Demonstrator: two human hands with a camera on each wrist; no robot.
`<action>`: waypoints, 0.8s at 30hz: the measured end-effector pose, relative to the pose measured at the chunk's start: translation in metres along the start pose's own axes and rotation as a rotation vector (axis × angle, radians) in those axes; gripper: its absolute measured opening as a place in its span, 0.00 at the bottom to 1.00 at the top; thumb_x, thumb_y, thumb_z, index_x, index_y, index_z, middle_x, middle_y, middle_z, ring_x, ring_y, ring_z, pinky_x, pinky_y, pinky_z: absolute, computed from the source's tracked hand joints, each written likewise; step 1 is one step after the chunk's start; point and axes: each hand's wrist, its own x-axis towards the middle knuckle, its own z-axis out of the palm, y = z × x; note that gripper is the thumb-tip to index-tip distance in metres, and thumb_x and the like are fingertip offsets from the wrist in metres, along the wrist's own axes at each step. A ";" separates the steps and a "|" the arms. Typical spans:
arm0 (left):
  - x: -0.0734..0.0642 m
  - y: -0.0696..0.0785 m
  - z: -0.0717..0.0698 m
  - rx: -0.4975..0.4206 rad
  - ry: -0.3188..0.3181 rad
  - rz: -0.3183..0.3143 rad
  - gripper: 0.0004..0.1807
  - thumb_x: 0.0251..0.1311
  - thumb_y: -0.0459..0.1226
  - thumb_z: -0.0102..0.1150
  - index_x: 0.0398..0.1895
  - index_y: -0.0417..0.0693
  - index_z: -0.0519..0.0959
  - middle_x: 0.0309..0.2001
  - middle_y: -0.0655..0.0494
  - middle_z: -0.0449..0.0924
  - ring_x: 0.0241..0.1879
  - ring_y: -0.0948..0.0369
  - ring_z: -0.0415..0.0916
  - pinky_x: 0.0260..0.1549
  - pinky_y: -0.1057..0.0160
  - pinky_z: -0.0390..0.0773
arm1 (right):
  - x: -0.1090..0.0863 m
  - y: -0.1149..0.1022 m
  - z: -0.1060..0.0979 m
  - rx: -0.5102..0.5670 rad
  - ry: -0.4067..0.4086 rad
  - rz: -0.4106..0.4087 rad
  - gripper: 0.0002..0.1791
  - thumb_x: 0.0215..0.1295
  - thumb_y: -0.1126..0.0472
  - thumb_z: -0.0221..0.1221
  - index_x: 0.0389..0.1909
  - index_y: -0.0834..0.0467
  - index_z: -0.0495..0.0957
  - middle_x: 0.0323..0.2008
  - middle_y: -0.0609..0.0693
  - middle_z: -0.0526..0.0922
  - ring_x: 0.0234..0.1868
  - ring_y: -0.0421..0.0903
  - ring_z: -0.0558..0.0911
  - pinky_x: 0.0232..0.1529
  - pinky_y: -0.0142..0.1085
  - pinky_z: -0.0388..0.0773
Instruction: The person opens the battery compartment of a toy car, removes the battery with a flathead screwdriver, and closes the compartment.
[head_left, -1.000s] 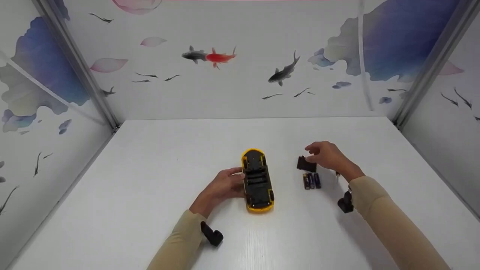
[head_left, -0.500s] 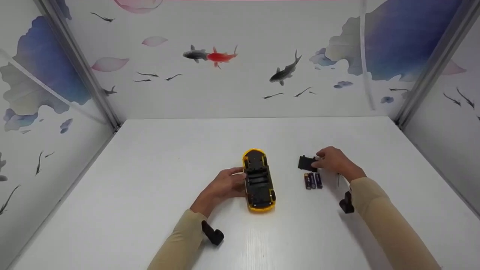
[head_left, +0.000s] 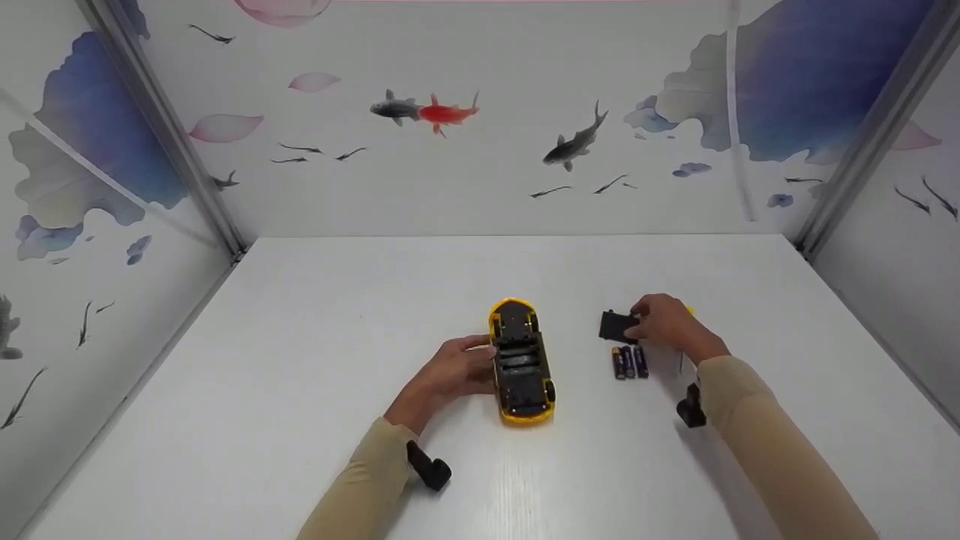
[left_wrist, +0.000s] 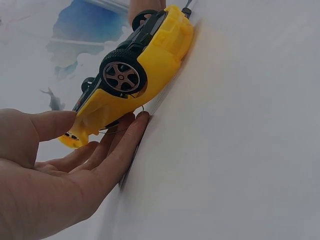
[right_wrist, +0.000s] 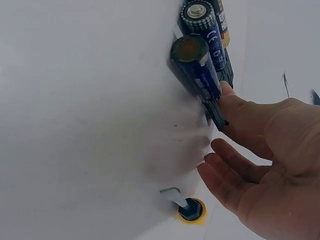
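Note:
A yellow toy car point(head_left: 525, 375) lies upside down, its black underside and open battery compartment facing up. My left hand point(head_left: 454, 367) holds its left side, thumb on the upper edge and fingers beneath, as the left wrist view of the car point(left_wrist: 160, 45) shows. To the right, a flat black battery cover point(head_left: 616, 326) rests on the table. My right hand point(head_left: 667, 319) pinches the cover's right end between thumb and fingers; part of the cover is hidden by them. Three batteries point(head_left: 630, 362) lie side by side just in front of the cover.
A screwdriver with a yellow handle point(right_wrist: 202, 212) and metal shaft point(head_left: 681, 362) lies under and beside my right wrist, mostly hidden in the head view. The white tabletop point(head_left: 337, 300) is bounded by printed panels at the back and both sides.
My right hand has come down from above the cover and shifted right to its right end, fingers closing there. My left hand and the toy car stay in place.

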 end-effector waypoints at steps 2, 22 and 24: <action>0.001 -0.001 0.000 0.001 0.000 0.003 0.30 0.73 0.37 0.52 0.75 0.41 0.61 0.64 0.39 0.76 0.58 0.49 0.80 0.53 0.49 0.83 | 0.000 0.000 0.000 0.018 0.019 -0.006 0.29 0.69 0.59 0.61 0.65 0.72 0.67 0.63 0.72 0.70 0.62 0.66 0.72 0.63 0.57 0.73; 0.002 0.001 0.002 -0.014 0.022 -0.019 0.30 0.73 0.38 0.51 0.75 0.41 0.61 0.63 0.38 0.77 0.57 0.48 0.81 0.52 0.50 0.84 | 0.000 0.010 0.002 0.263 0.147 -0.078 0.20 0.71 0.67 0.57 0.61 0.69 0.71 0.54 0.71 0.79 0.43 0.53 0.86 0.42 0.39 0.85; 0.003 0.000 0.002 -0.011 0.020 -0.015 0.29 0.74 0.37 0.51 0.75 0.41 0.61 0.63 0.37 0.77 0.57 0.47 0.81 0.52 0.49 0.83 | -0.001 0.010 0.001 0.285 0.155 -0.085 0.20 0.71 0.67 0.56 0.62 0.69 0.71 0.55 0.72 0.78 0.43 0.54 0.86 0.44 0.41 0.86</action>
